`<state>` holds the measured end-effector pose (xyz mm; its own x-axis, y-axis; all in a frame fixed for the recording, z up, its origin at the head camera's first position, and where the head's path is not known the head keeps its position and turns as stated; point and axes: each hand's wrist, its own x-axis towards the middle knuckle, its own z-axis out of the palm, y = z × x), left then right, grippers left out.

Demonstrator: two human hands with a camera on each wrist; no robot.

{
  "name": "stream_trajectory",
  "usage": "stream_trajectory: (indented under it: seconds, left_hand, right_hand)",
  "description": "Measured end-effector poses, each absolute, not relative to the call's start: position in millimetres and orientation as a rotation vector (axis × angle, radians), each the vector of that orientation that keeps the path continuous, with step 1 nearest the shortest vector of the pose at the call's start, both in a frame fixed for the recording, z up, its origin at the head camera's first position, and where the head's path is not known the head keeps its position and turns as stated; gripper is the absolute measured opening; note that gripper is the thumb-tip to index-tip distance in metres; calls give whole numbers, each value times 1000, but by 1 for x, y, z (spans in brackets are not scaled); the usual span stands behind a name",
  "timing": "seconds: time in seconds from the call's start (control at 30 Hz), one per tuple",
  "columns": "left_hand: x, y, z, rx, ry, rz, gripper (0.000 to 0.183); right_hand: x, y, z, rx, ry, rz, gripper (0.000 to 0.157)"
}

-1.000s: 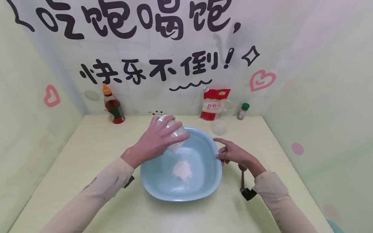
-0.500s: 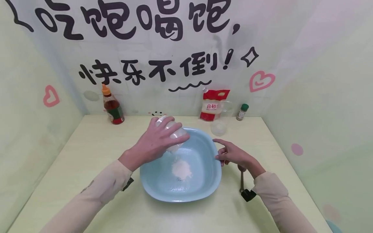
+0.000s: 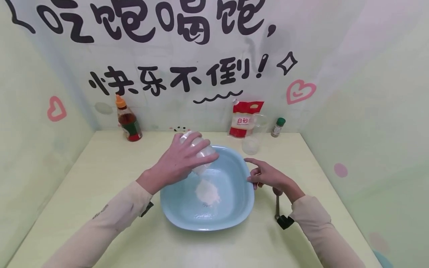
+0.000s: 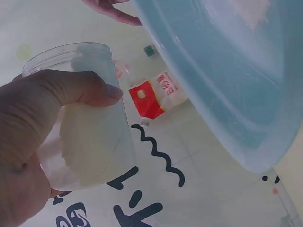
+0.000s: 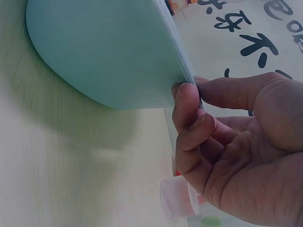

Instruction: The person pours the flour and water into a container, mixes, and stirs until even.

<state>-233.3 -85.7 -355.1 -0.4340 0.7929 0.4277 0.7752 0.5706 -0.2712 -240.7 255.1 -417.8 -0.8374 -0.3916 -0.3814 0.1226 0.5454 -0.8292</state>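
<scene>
My left hand [image 3: 179, 158] grips a clear plastic jar [image 4: 90, 137] and holds it tilted over the light blue basin [image 3: 206, 224]. Pale powder lies inside the jar, whose threaded mouth has no lid on it. On the basin floor sits a small heap of white powder [image 3: 207, 192]. My right hand [image 3: 268, 175] pinches the basin's right rim; in the right wrist view the thumb and curled fingers [image 5: 187, 101] meet at the rim's edge. The jar's far side is hidden behind my left hand in the head view.
Along the back wall stand a sauce bottle [image 3: 129, 123] with an orange cap, a red and white pouch [image 3: 242, 120], a clear plastic cup [image 3: 251, 143] and a green-capped shaker [image 3: 278, 127]. Part of a dark handled utensil [image 3: 277, 204] shows beside my right wrist.
The powder heap in the basin spreads slightly toward the jar's side. My hands, the jar and the basin keep nearly the same places; the head view shifts a little.
</scene>
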Motion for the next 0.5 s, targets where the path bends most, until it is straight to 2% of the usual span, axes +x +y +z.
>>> stream_trajectory:
  seconds: [0.23,0.5]
  left_hand:
    - [-235,-85,-364,-1269,-2353,63,83]
    - [-234,-79,-354,-1280,-2301,55,88]
  right_hand:
    - [-242,256,-416,-203,2238,-1256,72]
    - [-242,256,-415,-192,2241,-1251,72]
